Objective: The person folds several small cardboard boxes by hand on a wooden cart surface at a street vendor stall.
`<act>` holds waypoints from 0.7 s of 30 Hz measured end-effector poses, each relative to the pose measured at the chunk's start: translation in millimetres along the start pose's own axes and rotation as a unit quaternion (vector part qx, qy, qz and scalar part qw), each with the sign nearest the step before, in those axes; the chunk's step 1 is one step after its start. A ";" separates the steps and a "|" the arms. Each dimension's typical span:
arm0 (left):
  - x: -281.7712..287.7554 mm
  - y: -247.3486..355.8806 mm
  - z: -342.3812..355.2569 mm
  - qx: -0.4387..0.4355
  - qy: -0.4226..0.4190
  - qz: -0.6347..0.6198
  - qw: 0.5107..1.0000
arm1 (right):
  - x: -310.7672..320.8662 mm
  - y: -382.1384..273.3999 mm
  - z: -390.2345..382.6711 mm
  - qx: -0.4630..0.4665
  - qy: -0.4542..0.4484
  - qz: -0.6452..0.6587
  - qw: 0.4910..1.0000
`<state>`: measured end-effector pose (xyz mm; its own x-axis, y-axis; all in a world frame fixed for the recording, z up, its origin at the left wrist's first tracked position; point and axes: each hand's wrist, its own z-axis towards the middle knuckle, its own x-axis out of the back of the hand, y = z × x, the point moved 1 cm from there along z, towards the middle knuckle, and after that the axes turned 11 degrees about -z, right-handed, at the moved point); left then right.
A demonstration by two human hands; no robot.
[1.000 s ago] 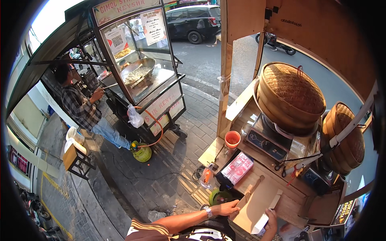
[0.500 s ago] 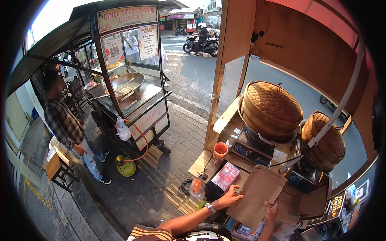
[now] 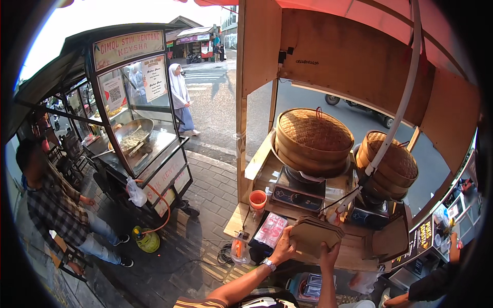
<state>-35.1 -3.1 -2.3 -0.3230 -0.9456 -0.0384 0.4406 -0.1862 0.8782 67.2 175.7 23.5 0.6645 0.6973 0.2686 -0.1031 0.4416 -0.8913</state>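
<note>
A stack of flat brown cardboard (image 3: 310,241) is held up in front of me over the wooden counter, its layered edges showing along the top. My left hand (image 3: 282,250), with a watch on the wrist, grips its left side. On the lower right side, my right hand (image 3: 329,256) is closed on the stack, thumb on the near face. Just left of it lies a pink-and-white plastic packet (image 3: 270,230), with an orange cup (image 3: 258,199) behind. More brown cardboard (image 3: 390,237) rests on the counter to the right.
Two bamboo steamers (image 3: 314,141) (image 3: 387,164) stand on black stoves (image 3: 298,194) behind the counter. A grey pole (image 3: 395,128) slants down to the counter. At left are a food cart (image 3: 169,177), a green gas cylinder (image 3: 147,239) and a standing person (image 3: 56,205). Another person's arm (image 3: 436,285) shows at lower right.
The cardboard has tilted, so its layered top edges now show, with both hands still on it. The view has swung to the right. A person in a white headscarf now shows beyond the cart.
</note>
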 end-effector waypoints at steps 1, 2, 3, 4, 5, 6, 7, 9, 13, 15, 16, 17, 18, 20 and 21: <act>-2.0 -4.0 -2.0 0.014 -0.014 0.000 1.000 | -1.4 6.4 -1.5 0.000 0.013 -0.009 1.000; -5.6 -7.5 -4.5 0.027 -0.028 0.000 0.999 | -1.9 12.6 -4.9 0.003 0.033 -0.023 0.999; -9.8 -11.2 -5.9 0.040 -0.042 0.000 0.998 | -2.0 18.7 -8.9 0.006 0.053 -0.036 0.998; -16.0 -13.8 -6.3 0.040 -0.035 -0.009 0.999 | -1.3 24.5 -11.2 0.007 0.074 -0.052 0.996; -13.2 -25.8 -7.9 0.028 -0.020 0.003 0.999 | -7.1 24.3 -12.8 0.006 0.070 -0.043 0.997; -7.5 -39.0 -5.7 0.016 -0.005 0.015 1.000 | -13.5 24.3 -13.4 0.005 0.066 -0.035 0.997; -6.4 -49.9 -6.5 0.004 0.005 0.025 1.000 | -18.0 25.5 -14.7 0.002 0.067 -0.028 0.997; -25.5 -17.3 2.8 -0.017 0.011 0.003 1.000 | 2.3 40.2 -16.1 -0.013 0.078 -0.061 0.995; -13.4 -10.1 8.7 -0.031 0.035 -0.006 0.999 | -11.6 37.8 -8.7 0.021 0.076 -0.050 0.996; -18.6 -8.8 11.2 -0.028 0.026 -0.033 0.999 | -14.7 43.0 0.5 0.026 0.092 -0.049 0.994; -14.4 -14.6 12.4 -0.018 0.019 -0.020 0.999 | -18.8 42.0 2.7 0.027 0.090 -0.044 0.995; -11.5 -18.9 11.9 -0.010 0.015 -0.006 1.000 | -17.2 39.6 -2.2 0.016 0.076 -0.046 0.996; -9.3 -19.6 0.3 0.016 0.015 -0.007 1.000 | -13.7 35.7 -12.3 0.006 0.060 -0.047 0.997; -6.2 -18.3 -12.4 0.003 0.006 -0.009 1.000 | -11.1 22.3 -21.2 -0.002 0.057 -0.044 0.997; -5.2 -20.9 -10.5 -0.025 0.007 -0.004 1.000 | -13.1 32.6 -17.7 0.003 0.056 -0.061 0.997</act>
<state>-33.9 2.9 -25.5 -0.3150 -0.9476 -0.0531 0.4787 -0.2069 0.8532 68.2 170.9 -15.5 0.7515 0.5703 0.3318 -0.0208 0.5232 -0.8520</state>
